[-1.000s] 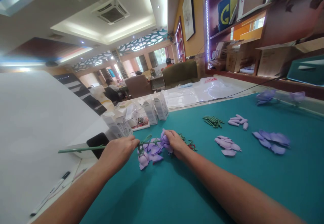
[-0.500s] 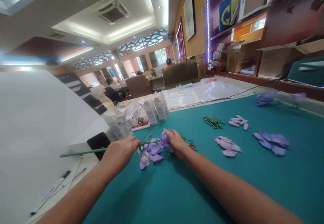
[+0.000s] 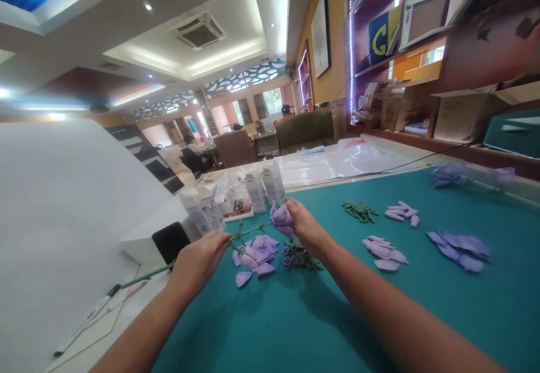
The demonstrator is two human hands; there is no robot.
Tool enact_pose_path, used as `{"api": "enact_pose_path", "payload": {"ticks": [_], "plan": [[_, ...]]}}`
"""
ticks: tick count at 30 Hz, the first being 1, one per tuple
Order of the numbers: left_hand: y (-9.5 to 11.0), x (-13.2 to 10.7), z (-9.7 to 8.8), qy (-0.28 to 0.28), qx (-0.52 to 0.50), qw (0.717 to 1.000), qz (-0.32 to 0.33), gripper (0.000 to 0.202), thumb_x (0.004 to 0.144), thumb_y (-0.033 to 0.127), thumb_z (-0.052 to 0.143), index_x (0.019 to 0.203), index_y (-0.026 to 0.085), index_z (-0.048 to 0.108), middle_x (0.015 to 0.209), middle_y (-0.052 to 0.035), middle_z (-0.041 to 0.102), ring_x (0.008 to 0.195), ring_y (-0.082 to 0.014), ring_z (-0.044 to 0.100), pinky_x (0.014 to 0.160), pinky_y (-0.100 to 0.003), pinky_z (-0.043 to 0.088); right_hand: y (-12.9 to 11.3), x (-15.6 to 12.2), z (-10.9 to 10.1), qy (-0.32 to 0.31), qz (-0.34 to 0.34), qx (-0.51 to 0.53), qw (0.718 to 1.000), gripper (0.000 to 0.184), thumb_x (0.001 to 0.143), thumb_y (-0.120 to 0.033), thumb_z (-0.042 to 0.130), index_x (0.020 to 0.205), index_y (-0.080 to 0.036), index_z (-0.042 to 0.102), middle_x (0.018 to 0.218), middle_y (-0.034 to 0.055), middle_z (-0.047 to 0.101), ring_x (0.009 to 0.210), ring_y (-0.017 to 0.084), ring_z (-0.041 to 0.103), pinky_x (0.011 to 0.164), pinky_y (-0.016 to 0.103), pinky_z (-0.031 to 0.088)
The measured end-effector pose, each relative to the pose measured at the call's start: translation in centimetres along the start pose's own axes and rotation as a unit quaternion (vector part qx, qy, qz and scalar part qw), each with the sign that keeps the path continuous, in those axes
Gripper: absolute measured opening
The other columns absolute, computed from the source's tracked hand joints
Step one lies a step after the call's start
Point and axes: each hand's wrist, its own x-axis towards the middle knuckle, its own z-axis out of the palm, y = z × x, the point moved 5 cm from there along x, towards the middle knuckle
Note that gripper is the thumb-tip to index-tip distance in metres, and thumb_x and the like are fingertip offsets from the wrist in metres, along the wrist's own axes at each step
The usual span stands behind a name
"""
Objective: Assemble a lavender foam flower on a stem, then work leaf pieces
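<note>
Left hand [image 3: 203, 256], fingers closed, is gripping a green stem [image 3: 252, 230]; right hand [image 3: 309, 230] is pinching its purple flower [image 3: 281, 219] above a teal mat [image 3: 270, 328].
From the flower, loose petals [image 3: 262, 252] are lying at seven o'clock, green sticks [image 3: 359, 211] at three.

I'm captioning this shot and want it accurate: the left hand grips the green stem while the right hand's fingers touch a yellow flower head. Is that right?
Not quite: the flower head is purple, not yellow, as the head view shows. The left hand does grip the green stem, and the right hand's fingers do touch the flower head.
</note>
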Motion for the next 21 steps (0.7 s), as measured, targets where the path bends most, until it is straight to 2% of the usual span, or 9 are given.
{"api": "enact_pose_path", "payload": {"ticks": [3, 7, 10, 13, 16, 19, 21], "plan": [[-0.7, -0.1, -0.1, 0.024, -0.081, 0.996, -0.025, 0.033, 0.089, 0.035, 0.038, 0.100, 0.025, 0.068, 0.087, -0.0033, 0.069, 0.077, -0.0190, 0.066, 0.065, -0.024, 0.046, -0.3, 0.3, -0.4, 0.010, -0.001, 0.017, 1.000, 0.064, 0.077, -0.065, 0.054, 0.124, -0.022, 0.048, 0.124, 0.0085, 0.056, 0.109, 0.025, 0.055, 0.074, 0.029, 0.048], [-1.4, -0.1, -0.4, 0.048, -0.198, 0.976, -0.073, 0.029, 0.083, 0.037, 0.046, 0.093, 0.025, 0.070, 0.089, -0.0032, 0.071, 0.082, -0.0207, 0.065, 0.071, -0.026, 0.047, -0.8, 0.7, -1.7, 0.065, -0.004, 0.052, 0.997, 0.060, 0.077, -0.068, 0.052, 0.118, -0.023, 0.052, 0.131, 0.0097, 0.052, 0.119, 0.026, 0.048, 0.080, 0.032, 0.047], [-1.8, 0.0, -0.4, 0.047, -0.296, 0.944, -0.136, 0.028, 0.078, 0.038, 0.052, 0.089, 0.023, 0.072, 0.080, -0.0026, 0.070, 0.064, -0.0177, 0.061, 0.061, -0.026, 0.046, -1.0, 0.9, -2.3, 0.080, 0.001, 0.076, 0.994, 0.055, 0.078, -0.066, 0.053, 0.113, -0.024, 0.054, 0.131, 0.0106, 0.053, 0.119, 0.026, 0.049, 0.081, 0.034, 0.047], [-1.5, 0.2, 0.0, 0.032, -0.409, 0.891, -0.193, 0.028, 0.073, 0.038, 0.055, 0.086, 0.020, 0.072, 0.063, 0.0000, 0.063, 0.047, -0.0121, 0.051, 0.046, -0.023, 0.039, -0.8, 0.9, -2.5, 0.096, 0.005, 0.076, 0.993, 0.051, 0.078, -0.064, 0.053, 0.110, -0.024, 0.055, 0.128, 0.0100, 0.055, 0.117, 0.025, 0.051, 0.078, 0.034, 0.047], [-0.6, 0.6, 0.3, 0.041, -0.535, 0.817, -0.211, 0.026, 0.070, 0.039, 0.061, 0.079, 0.016, 0.069, 0.058, 0.0021, 0.056, 0.043, -0.0081, 0.044, 0.041, -0.020, 0.031, -0.2, 0.6, -1.9, 0.096, 0.019, 0.059, 0.993, 0.048, 0.078, -0.061, 0.055, 0.107, -0.024, 0.056, 0.123, 0.0091, 0.057, 0.111, 0.024, 0.053, 0.073, 0.031, 0.048], [1.0, 1.2, 0.6, 0.036, -0.642, 0.737, -0.208, 0.027, 0.066, 0.041, 0.067, 0.066, 0.014, 0.062, 0.056, 0.0026, 0.054, 0.041, -0.0051, 0.040, 0.039, -0.018, 0.027, 0.6, -0.3, -0.3, 0.046, 0.058, 0.005, 0.997, 0.042, 0.075, -0.055, 0.060, 0.102, -0.023, 0.057, 0.108, 0.0065, 0.062, 0.098, 0.020, 0.057, 0.068, 0.027, 0.046], [2.2, 1.6, 0.6, 0.031, -0.693, 0.689, -0.212, 0.029, 0.065, 0.041, 0.071, 0.065, 0.014, 0.060, 0.056, 0.0030, 0.054, 0.041, -0.0040, 0.040, 0.039, -0.018, 0.027, 0.9, -1.5, 1.3, -0.007, 0.083, -0.031, 0.996, 0.037, 0.071, -0.049, 0.064, 0.095, -0.020, 0.060, 0.092, 0.0050, 0.064, 0.085, 0.018, 0.059, 0.063, 0.026, 0.044]]}}
